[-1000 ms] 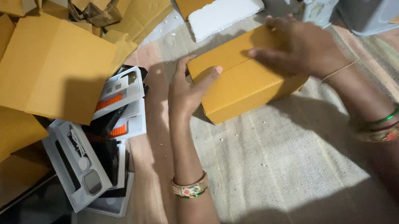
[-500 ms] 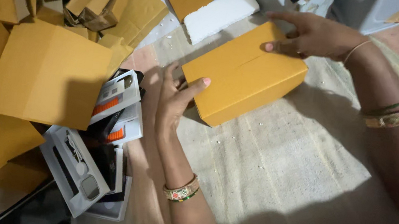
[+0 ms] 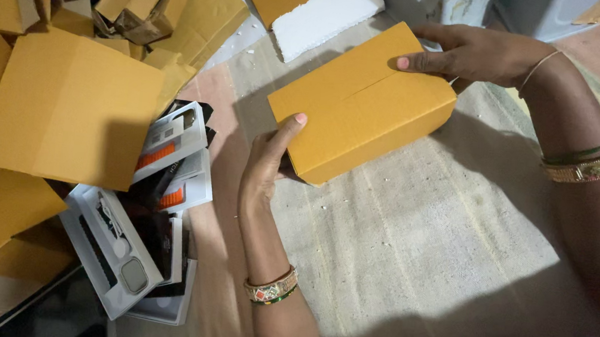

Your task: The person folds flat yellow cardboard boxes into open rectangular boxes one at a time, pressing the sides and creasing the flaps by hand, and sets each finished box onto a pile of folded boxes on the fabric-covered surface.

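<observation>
Seen from the head camera, a person holds a closed yellow-orange cardboard box [image 3: 362, 102] clear of a woven floor mat [image 3: 418, 257], gripping it at opposite ends. The left hand [image 3: 269, 159] cups the near corner from below, its thumb laid up against the side panel; the right hand [image 3: 475, 54] clasps the far top corner, fingers curled over the edge. The flaps on the box's top meet along a centre seam and lie flat, so the box looks folded shut, though no tape or seal is visible on it. To the left, a heap of flattened cardboard blanks [image 3: 69, 108] of the same colour lies unassembled, and beside them sits a loose stack of white and black retail product cartons [image 3: 153, 204]. A white foam slab [image 3: 325, 13] rests at the top of the mat. Judged from this, one box is formed; many blanks remain.
</observation>
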Tool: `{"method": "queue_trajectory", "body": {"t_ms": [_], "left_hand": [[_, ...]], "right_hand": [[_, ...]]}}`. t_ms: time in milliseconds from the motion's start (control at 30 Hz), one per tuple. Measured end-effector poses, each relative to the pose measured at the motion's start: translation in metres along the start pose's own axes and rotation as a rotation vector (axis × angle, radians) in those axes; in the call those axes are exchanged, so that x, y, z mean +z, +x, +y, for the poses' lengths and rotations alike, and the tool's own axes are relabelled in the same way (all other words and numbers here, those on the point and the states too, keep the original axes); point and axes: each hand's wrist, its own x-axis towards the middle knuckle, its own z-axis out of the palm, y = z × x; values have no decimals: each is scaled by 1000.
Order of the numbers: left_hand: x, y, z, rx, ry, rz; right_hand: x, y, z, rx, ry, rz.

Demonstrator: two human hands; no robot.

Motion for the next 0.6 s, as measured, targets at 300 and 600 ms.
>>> {"method": "queue_trajectory", "body": {"t_ms": [300, 600], "left_hand": [[10, -13, 3, 454, -219, -17], [30, -9, -23, 907, 620, 96]], "right_hand": [[-6, -6, 5, -232, 204, -9], [-6, 42, 52, -656, 795, -147]]}}
